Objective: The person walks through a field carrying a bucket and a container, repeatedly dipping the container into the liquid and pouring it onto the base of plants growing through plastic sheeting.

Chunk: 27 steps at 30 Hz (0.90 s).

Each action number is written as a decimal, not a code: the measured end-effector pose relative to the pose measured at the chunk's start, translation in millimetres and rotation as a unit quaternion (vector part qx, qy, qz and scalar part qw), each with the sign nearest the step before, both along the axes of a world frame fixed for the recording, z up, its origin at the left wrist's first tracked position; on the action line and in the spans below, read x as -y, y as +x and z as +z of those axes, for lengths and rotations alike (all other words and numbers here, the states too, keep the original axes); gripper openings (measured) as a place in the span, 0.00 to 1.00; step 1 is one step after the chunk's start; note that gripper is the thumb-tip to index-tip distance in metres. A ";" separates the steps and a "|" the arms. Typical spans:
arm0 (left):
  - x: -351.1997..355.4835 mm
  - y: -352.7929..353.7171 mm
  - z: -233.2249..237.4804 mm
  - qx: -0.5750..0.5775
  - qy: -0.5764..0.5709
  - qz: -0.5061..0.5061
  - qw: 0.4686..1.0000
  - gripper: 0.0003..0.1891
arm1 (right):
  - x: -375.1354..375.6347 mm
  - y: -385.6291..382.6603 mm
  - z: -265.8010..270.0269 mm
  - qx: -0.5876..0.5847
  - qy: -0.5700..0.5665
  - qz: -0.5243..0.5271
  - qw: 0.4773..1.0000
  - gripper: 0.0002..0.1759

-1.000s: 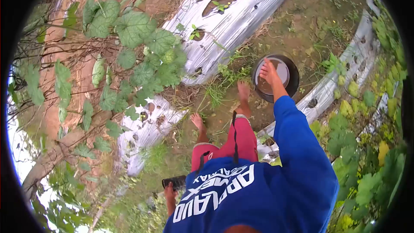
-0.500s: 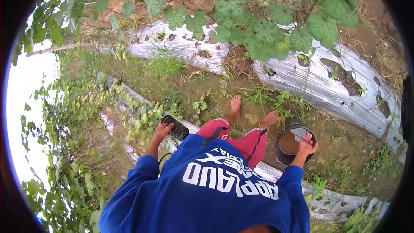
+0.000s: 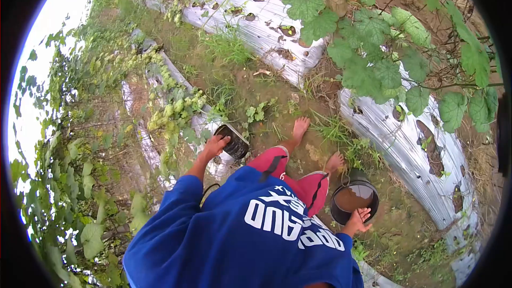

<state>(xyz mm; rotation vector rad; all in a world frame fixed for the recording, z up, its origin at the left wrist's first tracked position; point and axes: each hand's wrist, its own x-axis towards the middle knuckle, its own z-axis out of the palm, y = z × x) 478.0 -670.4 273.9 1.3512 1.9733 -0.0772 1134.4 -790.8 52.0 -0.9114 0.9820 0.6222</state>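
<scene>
A dark ribbed container (image 3: 232, 143) is in my left hand (image 3: 216, 144), which grips its end beside the leafy row. On the other side, my right hand (image 3: 358, 222) is at the near rim of a black bucket (image 3: 340, 212) holding brown liquid (image 3: 354, 197). Its fingers are spread and I see nothing in them. The bucket stands on the soil beside my bare foot (image 3: 335, 162).
Silvery plastic-covered beds (image 3: 266, 32) with holes run along the far side, another (image 3: 405, 144) to the right. Large green leaves (image 3: 368, 74) hang over them. Vines (image 3: 69, 170) fill the left. Grass tufts (image 3: 226, 45) grow on the soil path (image 3: 250, 93).
The view has turned and shifted. My left hand still holds the container, now tilted differently. My right hand has moved from over the bucket to its near rim, and the white glare on the liquid is gone.
</scene>
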 end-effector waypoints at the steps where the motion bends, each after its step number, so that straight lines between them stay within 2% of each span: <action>1: 10.5 3.4 6.7 0.002 0.044 -0.022 0.999 0.15 | 5.5 -0.1 -3.2 -0.020 0.008 -0.014 1.000 0.28; 2: 20.3 11.8 10.1 0.006 0.015 0.100 0.995 0.17 | 10.8 1.8 -4.8 -0.039 0.016 -0.031 0.999 0.24; 4: 36.1 31.1 21.0 -0.008 -0.028 0.249 0.968 0.23 | 5.0 -0.2 9.1 -0.042 -0.028 -0.038 0.998 0.22; 5: 40.9 39.1 25.4 -0.005 -0.026 0.240 0.970 0.30 | 4.2 -0.6 3.1 -0.064 -0.053 -0.060 0.995 0.22; 7: 65.7 36.6 19.2 -0.006 -0.030 0.250 0.968 0.30 | -6.9 -0.4 7.5 -0.119 -0.103 -0.106 0.982 0.24; 10: 88.2 39.0 15.5 -0.019 -0.049 0.265 0.963 0.30 | -6.5 -11.9 13.0 -0.096 -0.046 -0.030 0.994 0.23; 14: 115.4 33.4 0.4 0.013 -0.051 0.328 0.943 0.31 | -17.2 -16.1 0.1 -0.118 -0.051 -0.049 0.991 0.23; 16: 124.8 25.8 -0.5 0.050 -0.026 0.346 0.936 0.31 | -34.5 -25.4 17.6 -0.107 -0.059 -0.016 0.992 0.24; 18: 128.0 15.0 -0.7 0.059 -0.021 0.369 0.927 0.31 | -51.4 -39.6 33.9 -0.081 -0.118 0.021 0.989 0.26; 19: 129.7 10.6 -3.1 0.058 -0.023 0.381 0.923 0.30 | -58.2 -45.5 43.0 -0.076 -0.091 0.070 0.990 0.27; 24: 143.5 -40.3 -30.4 0.082 -0.014 0.419 0.904 0.29 | -115.3 -93.8 99.4 -0.049 -0.070 0.185 0.979 0.27; 27: 155.6 -83.6 -60.1 0.101 0.003 0.455 0.885 0.28 | -162.4 -138.1 115.7 -0.032 -0.123 0.217 0.968 0.27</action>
